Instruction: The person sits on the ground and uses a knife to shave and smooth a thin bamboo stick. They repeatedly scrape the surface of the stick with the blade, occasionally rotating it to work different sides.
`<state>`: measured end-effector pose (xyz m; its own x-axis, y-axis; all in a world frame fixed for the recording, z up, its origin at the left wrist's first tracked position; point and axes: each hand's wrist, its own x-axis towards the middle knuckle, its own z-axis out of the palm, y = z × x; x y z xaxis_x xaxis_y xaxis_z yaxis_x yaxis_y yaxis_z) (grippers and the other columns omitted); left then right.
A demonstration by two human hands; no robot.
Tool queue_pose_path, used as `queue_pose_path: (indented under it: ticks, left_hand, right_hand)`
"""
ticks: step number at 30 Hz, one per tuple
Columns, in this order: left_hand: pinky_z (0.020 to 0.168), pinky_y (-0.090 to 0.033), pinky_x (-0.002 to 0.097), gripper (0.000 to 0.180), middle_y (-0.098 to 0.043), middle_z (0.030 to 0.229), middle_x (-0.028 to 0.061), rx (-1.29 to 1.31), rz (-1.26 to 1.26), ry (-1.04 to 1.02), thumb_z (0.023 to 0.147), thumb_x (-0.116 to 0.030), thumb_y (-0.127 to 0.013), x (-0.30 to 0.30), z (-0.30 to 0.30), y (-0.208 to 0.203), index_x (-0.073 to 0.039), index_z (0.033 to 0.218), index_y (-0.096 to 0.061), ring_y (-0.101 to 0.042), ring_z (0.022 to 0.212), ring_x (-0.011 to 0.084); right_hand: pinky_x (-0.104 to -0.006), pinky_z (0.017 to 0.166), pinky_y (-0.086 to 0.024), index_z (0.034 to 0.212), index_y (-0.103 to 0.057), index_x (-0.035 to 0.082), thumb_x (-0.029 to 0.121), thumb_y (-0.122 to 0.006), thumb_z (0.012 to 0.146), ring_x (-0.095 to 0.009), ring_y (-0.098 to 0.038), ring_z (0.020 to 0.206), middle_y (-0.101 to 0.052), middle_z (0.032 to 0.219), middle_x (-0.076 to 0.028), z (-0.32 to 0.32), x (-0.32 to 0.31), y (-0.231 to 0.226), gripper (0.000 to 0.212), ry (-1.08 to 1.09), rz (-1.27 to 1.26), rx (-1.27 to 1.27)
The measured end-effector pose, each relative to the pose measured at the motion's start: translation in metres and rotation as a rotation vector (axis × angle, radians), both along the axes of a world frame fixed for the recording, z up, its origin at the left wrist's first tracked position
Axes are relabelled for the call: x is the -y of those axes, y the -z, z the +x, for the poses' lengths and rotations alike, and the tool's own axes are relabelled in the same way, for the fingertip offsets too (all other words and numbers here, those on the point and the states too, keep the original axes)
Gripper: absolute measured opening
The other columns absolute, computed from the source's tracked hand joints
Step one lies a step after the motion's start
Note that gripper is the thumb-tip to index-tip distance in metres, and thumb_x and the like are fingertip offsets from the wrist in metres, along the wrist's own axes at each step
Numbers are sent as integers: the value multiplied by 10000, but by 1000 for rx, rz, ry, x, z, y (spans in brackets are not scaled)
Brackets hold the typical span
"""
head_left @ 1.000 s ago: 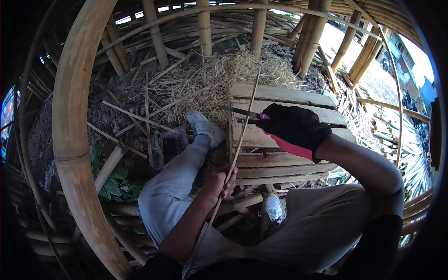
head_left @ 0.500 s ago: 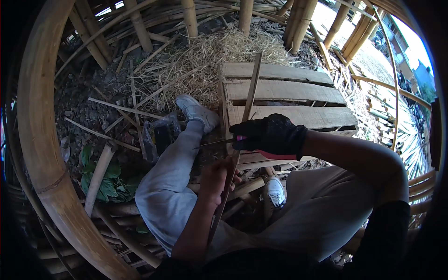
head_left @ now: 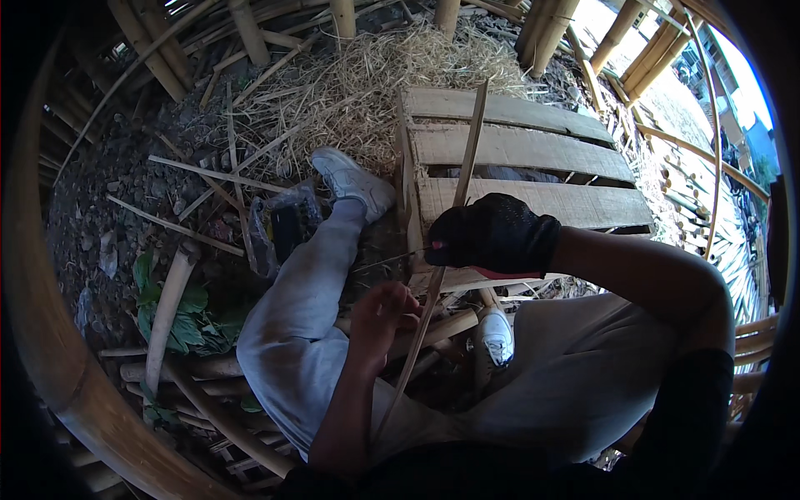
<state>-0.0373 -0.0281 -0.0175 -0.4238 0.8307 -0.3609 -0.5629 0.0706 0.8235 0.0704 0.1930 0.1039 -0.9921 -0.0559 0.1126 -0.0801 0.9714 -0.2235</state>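
My right hand (head_left: 500, 236), in a black glove, is closed round a knife with a red-pink handle. Its thin blade (head_left: 382, 262) points left from the fist. A long split bamboo strip (head_left: 473, 143) slants up past that hand, its lower end by my lap and its upper end over the wooden pallet (head_left: 521, 150). My bare left hand (head_left: 379, 323) is just left of the strip's lower half, fingers loosely bent and apart. Whether its fingertips touch the strip is hard to tell. The glove hides part of the strip and most of the handle.
Dry shavings (head_left: 358, 92) are heaped behind my shoe (head_left: 354, 182). A clear plastic bag (head_left: 265, 237) with something dark lies beside my left leg. A thick bamboo pole (head_left: 92, 400) curves along the left; a cut bamboo piece (head_left: 171, 317) leans near green leaves (head_left: 196, 321).
My left hand has loosened from the strip and shifted slightly left of it. My right hand has moved a little right and the strip leans further right. The view has shifted slightly.
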Motion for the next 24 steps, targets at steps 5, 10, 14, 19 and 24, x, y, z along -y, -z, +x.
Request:
queue_pose_path:
  ticks: [5, 10, 14, 19, 24]
  left_hand:
    - [771, -583, 289, 161, -645, 1045, 79, -237, 192, 87, 986, -156, -667, -3, -8, 5, -50, 1104, -643, -669, 1036, 182]
    - [858, -558, 320, 295, -641, 1164, 112, -617, 300, 166, 859, -34, -751, -13, -10, 3, -69, 1135, -654, -637, 1142, 236]
    - [952, -520, 403, 244, -673, 1130, 138, -1120, 248, 144, 849, -32, -730, -15, -18, -3, -37, 1086, -672, -654, 1095, 302]
    - [855, -533, 376, 227, -708, 1058, 116, -1017, 347, 64, 819, 3, -747, -21, -12, 2, -62, 1034, -716, -687, 1028, 279]
    - [705, -527, 327, 218, -725, 967, 108, -960, 225, 176, 852, -3, -728, -14, -17, -4, -39, 1066, -711, -706, 850, 222]
  right_hand:
    - [-419, 735, -568, 1064, -688, 103, 453, -629, 960, -320, -702, 846, -712, 977, -87, 1, 1, -3, 370, 45, -89, 58]
    - [-427, 762, -568, 1071, -685, 101, 469, -628, 959, -334, -700, 864, -710, 978, -99, 3, -6, -5, 389, 6, -132, 34]
    - [-425, 756, -569, 1067, -691, 103, 472, -646, 948, -336, -702, 860, -714, 959, -112, 2, -6, -6, 390, 46, -159, 58]
    - [-420, 751, -566, 1054, -696, 108, 460, -684, 926, -334, -703, 857, -718, 936, -116, 3, -5, -2, 374, 107, -188, 59]
    - [-420, 753, -563, 1046, -694, 113, 451, -684, 929, -333, -701, 847, -716, 930, -111, 2, -1, -10, 358, 177, -217, 175]
